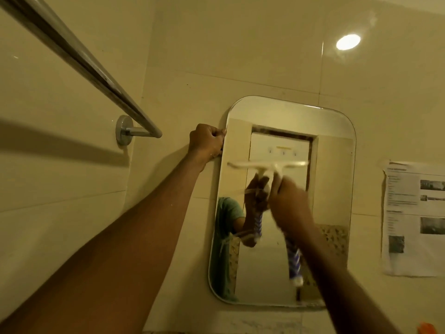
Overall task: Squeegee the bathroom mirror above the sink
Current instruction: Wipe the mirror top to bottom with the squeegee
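**Squeegee on the mirror glass, other hand at the mirror's edge**

Beige wall tiles fill the bathroom, glossy, with a round glare of light at 1 o'clock. Chrome towel bar runs in from 10 o'clock and ends at a round wall bracket left of centre.

Mirror: upright, rounded corners, fixed to the tiles just below and right of centre. Reflection shows a pale doorway, a green sleeve and a hand.

Left hand: curled into a loose fist, knuckles against the wall, fingers touching the mirror's upper left edge, at about 9 o'clock from the blade. Cannot tell whether the fingers hook around the rim or only press beside it. Forearm stretches in from 7 o'clock.

Right hand: closed around the handle of the squeegee, blurred. Blade lies level across the upper middle of the glass, appears to touch it; white crossbar spans most of the mirror's width. Forearm comes up from 5 o'clock, covering the mirror's lower right corner.

Blue-and-white striped piece shows beside the right forearm, low over the glass; too blurred to tell what it is.

Printed sheet of paper taped on the tiles at 3 o'clock, well apart from the mirror. Small orange thing at the 5 o'clock corner, cut off by the picture edge.
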